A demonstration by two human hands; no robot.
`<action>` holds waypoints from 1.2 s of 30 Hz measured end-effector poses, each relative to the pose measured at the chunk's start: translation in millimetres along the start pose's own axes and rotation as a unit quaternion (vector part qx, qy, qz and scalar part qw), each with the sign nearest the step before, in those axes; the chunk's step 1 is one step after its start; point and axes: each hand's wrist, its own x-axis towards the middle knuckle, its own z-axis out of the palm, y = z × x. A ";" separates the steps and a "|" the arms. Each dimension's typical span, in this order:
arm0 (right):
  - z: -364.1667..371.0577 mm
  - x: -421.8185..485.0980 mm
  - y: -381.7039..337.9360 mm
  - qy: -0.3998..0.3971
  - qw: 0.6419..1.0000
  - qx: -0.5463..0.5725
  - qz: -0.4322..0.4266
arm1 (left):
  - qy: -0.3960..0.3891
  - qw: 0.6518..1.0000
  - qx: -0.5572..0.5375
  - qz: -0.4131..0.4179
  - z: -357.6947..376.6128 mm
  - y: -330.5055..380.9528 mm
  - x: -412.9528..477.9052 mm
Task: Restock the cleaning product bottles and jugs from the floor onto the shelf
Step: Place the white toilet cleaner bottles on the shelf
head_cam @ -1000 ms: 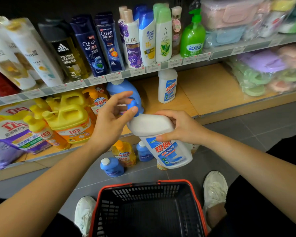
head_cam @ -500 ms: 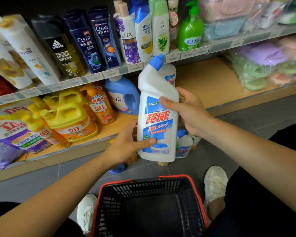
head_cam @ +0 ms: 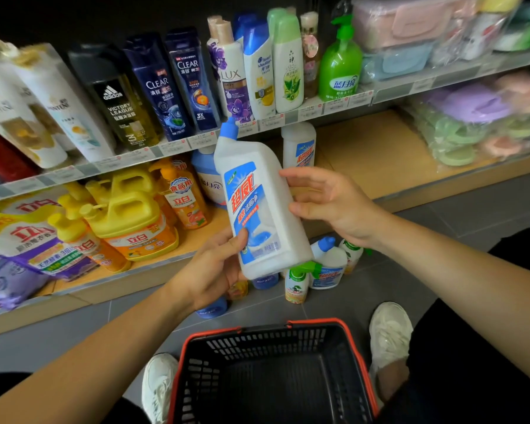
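Held the white bottle [head_cam: 257, 209] in the air before the front edge of the lower shelf [head_cam: 364, 148], nearly upright, with the blue cap [head_cam: 228, 130] leaning left and reaching up to the front edge of the upper shelf [head_cam: 172, 146]. Gripped its lower part with the left hand [head_cam: 208, 276], thumb across the label and other fingers behind. Laid the right hand [head_cam: 334, 206] loosely against its right side, fingers rather straight and spread, only the tips touching. Had several small bottles [head_cam: 328, 264] standing on the floor just below, between shelf and black basket [head_cam: 257, 347].
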 end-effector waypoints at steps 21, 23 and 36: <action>13.0 -21.0 8.4 -0.093 0.954 -0.274 -0.081 | 0.072 0.984 0.120 0.107 6.9 25.0 -14.3; 13.5 -21.7 10.9 -0.059 0.937 -0.329 -0.101 | 0.057 0.987 0.112 0.097 9.1 27.5 -15.8; 13.6 -13.3 12.3 0.040 0.955 -0.260 -0.139 | 0.101 0.982 0.144 0.069 3.5 49.0 -10.0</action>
